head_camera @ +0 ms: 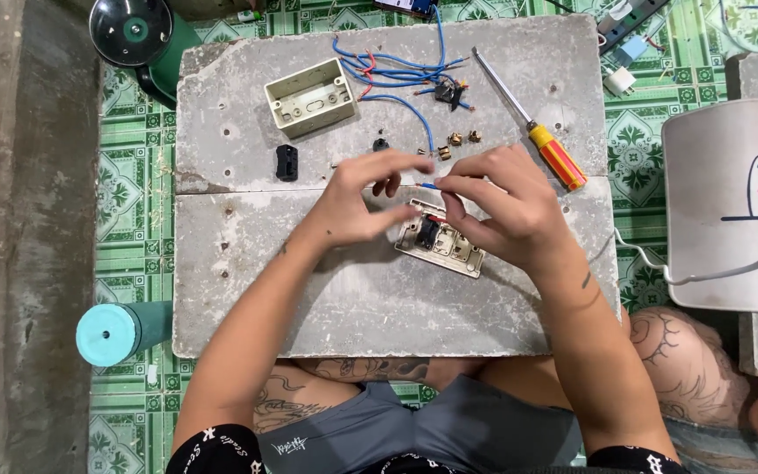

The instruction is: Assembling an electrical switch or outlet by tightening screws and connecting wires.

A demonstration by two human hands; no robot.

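Observation:
My left hand [360,204] and my right hand [504,206] meet over a grey slab [247,290], pinching the end of a thin blue wire [430,185] between their fingertips. Just under the hands lies a cream switch plate [446,248] with a black module in it, partly hidden by my right hand. Behind the hands are a few small brass pieces [454,139], a small black part [381,144] and a bundle of blue and red wires [396,75].
A cream wall box [311,96] and a black switch module [287,162] lie at the slab's back left. A red and yellow screwdriver [532,125] lies back right. A teal cylinder [114,333] rests at left, a white cat-printed device [730,202] at right.

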